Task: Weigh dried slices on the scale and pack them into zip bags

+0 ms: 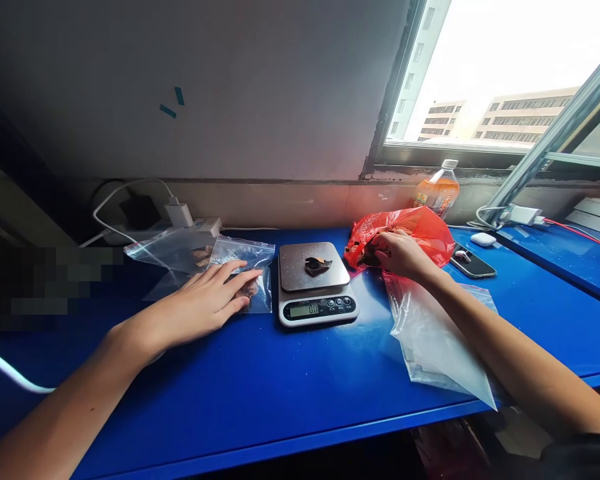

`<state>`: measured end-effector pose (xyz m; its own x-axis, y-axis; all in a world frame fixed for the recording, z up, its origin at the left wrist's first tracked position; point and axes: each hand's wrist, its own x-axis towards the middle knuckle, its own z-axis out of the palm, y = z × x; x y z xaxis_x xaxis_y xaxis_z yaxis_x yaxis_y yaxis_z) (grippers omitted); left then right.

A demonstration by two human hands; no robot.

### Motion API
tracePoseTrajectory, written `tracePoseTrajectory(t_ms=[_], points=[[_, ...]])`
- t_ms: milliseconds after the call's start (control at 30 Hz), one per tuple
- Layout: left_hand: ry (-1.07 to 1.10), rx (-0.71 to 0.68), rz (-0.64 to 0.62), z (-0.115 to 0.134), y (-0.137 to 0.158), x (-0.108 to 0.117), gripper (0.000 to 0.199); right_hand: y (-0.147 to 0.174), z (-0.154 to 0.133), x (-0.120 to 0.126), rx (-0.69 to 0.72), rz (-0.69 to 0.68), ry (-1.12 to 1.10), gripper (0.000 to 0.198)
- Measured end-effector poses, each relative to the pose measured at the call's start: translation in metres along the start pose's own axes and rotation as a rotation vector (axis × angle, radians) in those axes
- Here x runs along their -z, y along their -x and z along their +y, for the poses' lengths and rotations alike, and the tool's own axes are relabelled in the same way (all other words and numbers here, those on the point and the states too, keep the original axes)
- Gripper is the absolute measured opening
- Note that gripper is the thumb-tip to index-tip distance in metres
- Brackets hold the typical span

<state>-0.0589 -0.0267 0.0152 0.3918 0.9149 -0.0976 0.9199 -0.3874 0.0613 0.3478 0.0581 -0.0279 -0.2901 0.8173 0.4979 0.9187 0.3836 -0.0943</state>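
Note:
My left hand (217, 293) lies with fingers spread on a clear zip bag (255, 257) that has brown pieces inside. Beside the hand, on its right, stands a kitchen scale (290, 267) with a lit display that seems to read 8.0. On its metal plate sits a dark brown, curled dried piece (319, 265). At the mouth of a red plastic bag (433, 230), my right hand (397, 253) has its fingers curled in among brown dried pieces (363, 253). The fingertips are partly hidden, so what they grip is unclear.
Flat clear bags (435, 340) lie under my right forearm. Another zip bag (155, 252) with brown contents is at the left. Behind are a power strip (207, 227) with a charger and a drink bottle (440, 190). A phone (475, 263) and white earbud case (483, 239) lie right.

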Motion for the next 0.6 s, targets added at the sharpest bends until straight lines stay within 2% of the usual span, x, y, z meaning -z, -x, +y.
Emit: tracePoseTrajectory(t_ms=[167, 267, 367, 500, 600], points=[[-0.019, 0.002, -0.041, 0.006, 0.002, 0.005, 0.06, -0.003, -0.001, -0.004, -0.094, 0.1, -0.052, 0.017], [-0.021, -0.001, -0.018, 0.006, 0.001, 0.004, 0.059, -0.002, -0.006, 0.005, -0.169, 0.294, -0.081, 0.017], [-0.014, -0.008, -0.006, 0.003, 0.0, 0.002, 0.058, 0.001, -0.014, 0.02, -0.175, 0.485, -0.099, 0.014], [-0.009, -0.02, -0.001, 0.001, -0.001, -0.002, 0.058, 0.007, -0.03, 0.037, -0.144, 0.559, -0.098, 0.012], [0.005, -0.021, 0.022, 0.0, 0.0, -0.003, 0.058, 0.01, -0.04, 0.043, -0.122, 0.577, -0.21, 0.012]])
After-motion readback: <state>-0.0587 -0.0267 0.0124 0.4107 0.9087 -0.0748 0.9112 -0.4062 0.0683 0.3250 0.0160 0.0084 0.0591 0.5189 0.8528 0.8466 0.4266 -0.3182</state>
